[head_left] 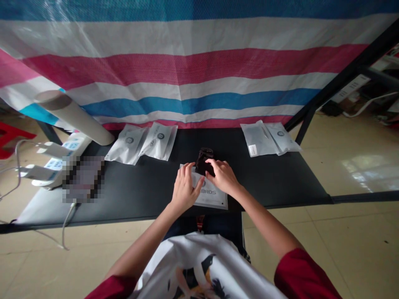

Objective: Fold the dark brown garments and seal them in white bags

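A white plastic pouch (210, 198) with dark lettering ending in "BROS" lies flat at the table's near edge. My left hand (186, 189) is on its upper left part, fingers curled at the top edge and thumb on the face. At the pouch's top end is a dark, looped, strap-like thing (204, 154); its exact kind is unclear. My right hand (222, 176) closes on its right side with thumb and fingers. The lower part of the dark thing is hidden between my hands, so I cannot tell how far it sits inside the pouch.
Packed white pouches lie at the back left (158, 141) and back right (260, 139) of the black table (134, 189). A pale tumbler (84, 120), a power strip (70, 149) with chargers and a blurred phone (84, 178) with its cable stand left. Behind hangs a striped sheet (187, 66).
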The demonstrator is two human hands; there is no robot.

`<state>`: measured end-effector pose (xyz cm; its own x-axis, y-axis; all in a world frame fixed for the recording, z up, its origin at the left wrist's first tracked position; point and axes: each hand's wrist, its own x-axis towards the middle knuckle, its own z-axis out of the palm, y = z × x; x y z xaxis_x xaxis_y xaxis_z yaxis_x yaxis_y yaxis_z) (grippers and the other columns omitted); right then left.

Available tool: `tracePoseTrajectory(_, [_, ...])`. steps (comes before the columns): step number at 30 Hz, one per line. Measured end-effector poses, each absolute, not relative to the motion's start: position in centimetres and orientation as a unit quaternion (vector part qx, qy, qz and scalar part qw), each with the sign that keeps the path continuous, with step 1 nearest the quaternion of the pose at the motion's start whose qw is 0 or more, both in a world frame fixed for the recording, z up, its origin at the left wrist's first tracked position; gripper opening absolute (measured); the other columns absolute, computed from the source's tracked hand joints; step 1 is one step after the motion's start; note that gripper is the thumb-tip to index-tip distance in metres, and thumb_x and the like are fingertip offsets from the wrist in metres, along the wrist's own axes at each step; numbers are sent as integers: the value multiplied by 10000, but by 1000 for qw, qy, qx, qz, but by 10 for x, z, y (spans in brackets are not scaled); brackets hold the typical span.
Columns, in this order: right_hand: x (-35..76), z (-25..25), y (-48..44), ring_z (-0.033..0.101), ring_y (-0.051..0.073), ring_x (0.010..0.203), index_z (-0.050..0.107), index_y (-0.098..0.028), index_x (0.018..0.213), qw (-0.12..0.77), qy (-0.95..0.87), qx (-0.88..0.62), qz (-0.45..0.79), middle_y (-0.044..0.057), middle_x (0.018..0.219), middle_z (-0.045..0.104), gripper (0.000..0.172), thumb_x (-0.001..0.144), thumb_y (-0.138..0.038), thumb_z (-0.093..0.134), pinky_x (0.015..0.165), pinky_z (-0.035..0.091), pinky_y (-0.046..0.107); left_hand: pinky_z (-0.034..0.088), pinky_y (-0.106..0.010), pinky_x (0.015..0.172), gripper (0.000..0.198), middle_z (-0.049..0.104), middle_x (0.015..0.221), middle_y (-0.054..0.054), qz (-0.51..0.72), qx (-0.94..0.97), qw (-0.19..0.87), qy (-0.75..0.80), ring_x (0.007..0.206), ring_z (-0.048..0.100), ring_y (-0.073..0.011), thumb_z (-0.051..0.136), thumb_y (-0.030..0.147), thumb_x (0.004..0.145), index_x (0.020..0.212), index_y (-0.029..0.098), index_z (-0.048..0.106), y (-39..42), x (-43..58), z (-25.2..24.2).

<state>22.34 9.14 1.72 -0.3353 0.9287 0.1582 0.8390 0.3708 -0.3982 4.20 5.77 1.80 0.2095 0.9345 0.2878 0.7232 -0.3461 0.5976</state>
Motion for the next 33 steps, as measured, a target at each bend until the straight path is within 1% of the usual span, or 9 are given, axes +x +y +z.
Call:
tracePoseTrajectory(4, [229, 20, 130, 692, 266, 909, 640, -201, 1203, 184, -738, -627, 169, 106, 1006, 738, 335, 931, -372, 544, 807, 489, 348, 408, -477, 1049, 507, 519, 1316, -150, 292, 792, 180, 505, 1225, 505, -304, 499, 379, 951, 1402, 195, 357, 34, 42, 18])
tracePoseTrajectory(9, [238, 4, 170, 626, 295, 1124, 711, -128, 1081, 195, -715, -640, 203, 177, 1181, 669, 275, 868, -287, 638, 983, 467, 384, 455, -490, 1015, 517, 581, 1294, -156, 233, 825, 232, 460, 1223, 540, -314, 477, 392, 963, 1423, 179, 376, 17, 50, 9])
tracePoseTrajectory(15, [252, -14, 190, 645, 259, 1124, 509, -100, 1382, 255, -624, -564, 477, 203, 1287, 629, 726, 719, -191, 790, 1005, 483, 396, 359, -552, 1145, 606, 566, 1399, -123, 168, 856, 265, 412, 1438, 352, -321, 472, 403, 976, 1514, 195, 287, 9, 47, -1])
tracePoseTrajectory(18, [258, -15, 189, 673, 276, 1053, 536, -107, 1364, 230, -588, -546, 551, 191, 1209, 679, 840, 593, -180, 860, 940, 520, 402, 351, -535, 1161, 549, 626, 1334, -107, 156, 860, 268, 405, 1408, 411, -292, 447, 403, 991, 1485, 184, 349, 13, 32, -2])
tracePoseTrajectory(21, [263, -12, 181, 694, 263, 941, 717, -129, 1069, 181, -614, -531, 555, 109, 1010, 750, 522, 563, -178, 840, 849, 537, 358, 396, -474, 1143, 421, 683, 1241, -88, 163, 858, 262, 411, 1299, 544, -250, 404, 388, 1010, 1364, 183, 504, 24, 10, 0])
tracePoseTrajectory(23, [266, -11, 171, 693, 246, 822, 741, -142, 839, 139, -647, -518, 541, 56, 837, 753, 253, 602, -208, 799, 767, 532, 334, 486, -413, 1051, 362, 689, 1210, -82, 175, 848, 242, 438, 1184, 623, -226, 392, 382, 1014, 1256, 194, 584, 32, -2, 2])
tracePoseTrajectory(25, [270, -11, 158, 679, 243, 781, 724, -152, 760, 139, -679, -518, 502, 41, 779, 736, 165, 638, -252, 772, 748, 518, 338, 540, -375, 929, 326, 702, 1112, -82, 181, 840, 210, 466, 1067, 656, -222, 400, 388, 1010, 1109, 193, 642, 39, -8, 3])
tracePoseTrajectory(30, [276, -18, 114, 632, 282, 1056, 694, -182, 1019, 351, -653, -472, 477, 86, 1082, 711, 396, 671, -355, 768, 935, 472, 390, 518, -416, 821, 356, 618, 792, -90, 179, 830, 121, 513, 945, 593, -285, 525, 498, 932, 789, 180, 596, 45, 11, -7])
tracePoseTrajectory(33, [272, -27, 89, 629, 249, 1067, 662, -229, 1048, 466, -530, -470, 531, 50, 1082, 706, 325, 754, -366, 668, 955, 470, 385, 492, -438, 827, 351, 575, 783, -91, 184, 821, 95, 532, 917, 556, -290, 578, 502, 893, 732, 192, 557, 46, 29, -13])
